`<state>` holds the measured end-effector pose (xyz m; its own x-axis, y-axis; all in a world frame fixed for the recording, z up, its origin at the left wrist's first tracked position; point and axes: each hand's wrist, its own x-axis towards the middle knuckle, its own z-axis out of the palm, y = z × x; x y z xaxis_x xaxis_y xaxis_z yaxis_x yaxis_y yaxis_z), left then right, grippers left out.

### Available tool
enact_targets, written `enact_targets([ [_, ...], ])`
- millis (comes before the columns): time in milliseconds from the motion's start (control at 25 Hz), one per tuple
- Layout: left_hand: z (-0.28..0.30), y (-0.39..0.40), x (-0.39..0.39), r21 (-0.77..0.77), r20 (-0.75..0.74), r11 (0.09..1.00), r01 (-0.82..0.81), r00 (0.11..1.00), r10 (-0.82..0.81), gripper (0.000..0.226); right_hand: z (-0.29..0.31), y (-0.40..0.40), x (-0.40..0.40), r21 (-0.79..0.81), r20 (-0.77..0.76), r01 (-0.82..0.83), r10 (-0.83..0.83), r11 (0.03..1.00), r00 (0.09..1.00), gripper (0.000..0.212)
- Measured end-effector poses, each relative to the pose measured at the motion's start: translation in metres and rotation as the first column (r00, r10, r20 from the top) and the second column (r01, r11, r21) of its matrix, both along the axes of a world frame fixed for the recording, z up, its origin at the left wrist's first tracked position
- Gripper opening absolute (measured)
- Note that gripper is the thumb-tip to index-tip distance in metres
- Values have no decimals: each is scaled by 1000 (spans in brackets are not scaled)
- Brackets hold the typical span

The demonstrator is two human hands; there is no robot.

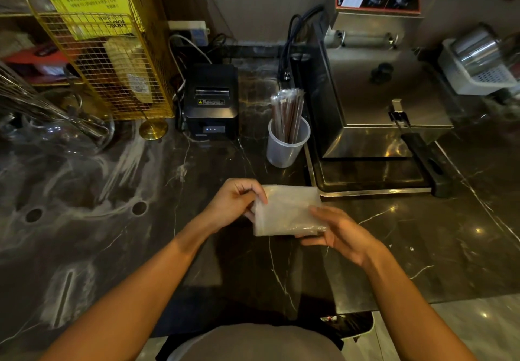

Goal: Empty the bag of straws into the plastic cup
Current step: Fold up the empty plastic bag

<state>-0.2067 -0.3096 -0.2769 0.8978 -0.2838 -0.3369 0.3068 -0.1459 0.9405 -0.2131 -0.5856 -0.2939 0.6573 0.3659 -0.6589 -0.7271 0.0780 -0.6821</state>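
Observation:
A translucent plastic cup (pixel 285 146) stands on the dark marble counter, beside the steel fryer. Several wrapped dark straws (pixel 287 113) stand upright in it, leaning slightly right. Nearer to me, a flat, folded clear plastic bag (pixel 287 211) is held above the counter between both hands. My left hand (pixel 236 203) pinches the bag's left edge with thumb and fingers. The bag's lower right corner rests in my right hand (pixel 340 232), fingers under it and thumb on top. I see no straws in the bag.
A black receipt printer (pixel 212 101) sits left of the cup. Behind it stands a gold wire rack (pixel 118 73) with a yellow sign. The steel fryer (pixel 377 90) and its black handle (pixel 422 152) fill the right. A glass bowl (pixel 64 132) with utensils lies at far left.

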Motion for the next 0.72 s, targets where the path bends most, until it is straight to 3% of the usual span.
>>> enact_targets([
  [120, -5, -1, -3, -108, -29, 991, -80, 997, 77, 31, 1, 5, -2, -49, 86, 18, -14, 999, 996, 37],
  [200, -8, -4, -6, -293, -241, 928, -229, 957, 160, 43, 3, 7, -2, -49, 134, 76, -68, 996, 989, 33],
  [320, -16, -8, -10, -371, -397, 910, -186, 918, 25, 57, 4, 8, -1, -110, 222, 88, -62, 990, 973, 33],
  [440, -22, -12, -14, -352, -393, 933, -79, 917, -71, 51, 6, 10, -3, -184, 317, 78, -16, 980, 948, 30],
  [720, -11, -30, -4, -177, -222, 972, -152, 969, 111, 38, 18, 4, -6, -264, 384, 178, -66, 948, 921, 21],
])
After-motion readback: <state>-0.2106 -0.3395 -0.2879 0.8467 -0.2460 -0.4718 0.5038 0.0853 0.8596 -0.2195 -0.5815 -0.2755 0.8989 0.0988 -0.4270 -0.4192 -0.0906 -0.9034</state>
